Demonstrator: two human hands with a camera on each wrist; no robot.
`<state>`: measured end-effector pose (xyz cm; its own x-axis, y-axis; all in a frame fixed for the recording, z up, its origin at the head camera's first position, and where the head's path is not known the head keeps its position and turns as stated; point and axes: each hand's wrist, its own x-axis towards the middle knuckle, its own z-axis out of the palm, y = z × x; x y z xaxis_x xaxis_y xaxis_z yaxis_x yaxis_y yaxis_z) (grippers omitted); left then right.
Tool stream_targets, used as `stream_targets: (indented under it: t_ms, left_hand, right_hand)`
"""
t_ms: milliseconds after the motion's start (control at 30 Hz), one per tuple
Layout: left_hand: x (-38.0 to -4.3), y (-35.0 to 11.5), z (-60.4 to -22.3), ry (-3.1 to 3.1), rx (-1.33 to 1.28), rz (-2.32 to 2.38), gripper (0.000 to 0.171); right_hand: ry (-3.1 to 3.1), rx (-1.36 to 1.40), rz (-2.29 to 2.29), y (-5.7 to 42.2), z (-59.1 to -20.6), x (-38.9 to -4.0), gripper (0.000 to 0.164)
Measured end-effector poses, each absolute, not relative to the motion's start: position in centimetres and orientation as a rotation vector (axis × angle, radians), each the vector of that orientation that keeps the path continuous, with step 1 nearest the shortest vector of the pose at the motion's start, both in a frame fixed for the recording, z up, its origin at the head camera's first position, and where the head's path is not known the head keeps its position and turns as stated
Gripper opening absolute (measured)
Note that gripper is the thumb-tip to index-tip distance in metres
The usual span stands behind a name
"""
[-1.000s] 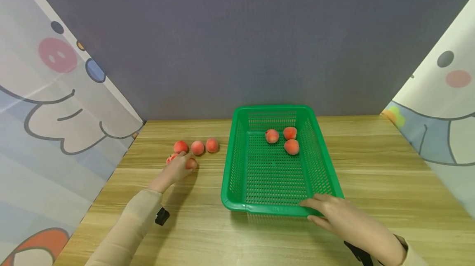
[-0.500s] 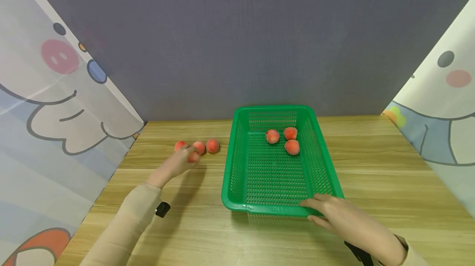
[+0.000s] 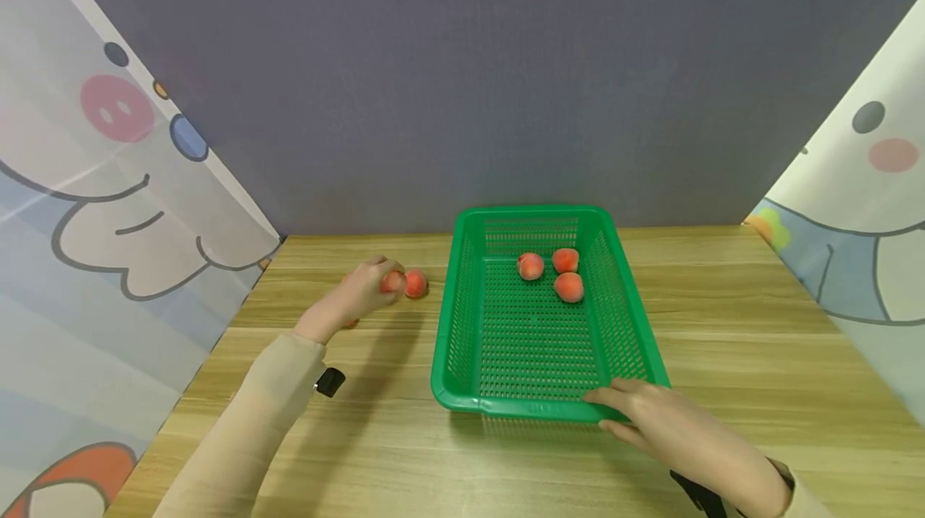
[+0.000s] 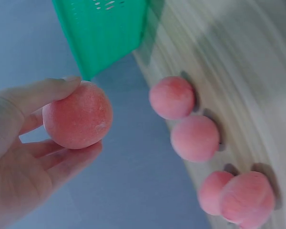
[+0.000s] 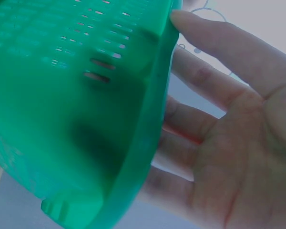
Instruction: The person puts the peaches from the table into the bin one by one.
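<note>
Between the thumb and fingers of my left hand is a peach, raised above the table at the left. Past that hand, one table peach shows at its fingertips, and others are mostly covered by the hand in the head view. The left wrist view shows several loose peaches on the wood, some bunched together. My right hand grips the near right corner of a green plastic basket, thumb and fingers on either side of the rim. Three peaches lie toward the basket's far right.
The light wooden table extends to both sides of the basket. A dark grey panel rises along its back edge, and cartoon-printed sheets flank it left and right.
My left hand has picked up a peach from the group and carried it up and to the right, toward the basket. The right hand stays on the rim.
</note>
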<state>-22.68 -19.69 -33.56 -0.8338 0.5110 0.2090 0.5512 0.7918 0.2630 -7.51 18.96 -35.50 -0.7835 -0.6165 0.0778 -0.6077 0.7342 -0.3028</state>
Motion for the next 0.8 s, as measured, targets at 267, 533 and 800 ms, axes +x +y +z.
stream_targets:
  t_ms: [267, 533, 800]
  left_hand:
    - [-23.3, -17.7, -31.7, -2.877, -0.900, -0.493, 0.026]
    - [-23.7, -15.1, -30.0, -2.873, -0.968, -0.501, 0.022]
    - [-24.3, -12.7, -28.9, -2.809, -1.045, -0.420, 0.016]
  right_hand:
    - [2.905, -1.012, -0.505, 19.0, -35.5, -7.5, 0.029]
    - [2.911, -1.024, -0.493, 19.0, -35.5, -7.5, 0.029]
    - [2.905, -1.032, -0.498, 19.0, -35.6, -7.6, 0.029]
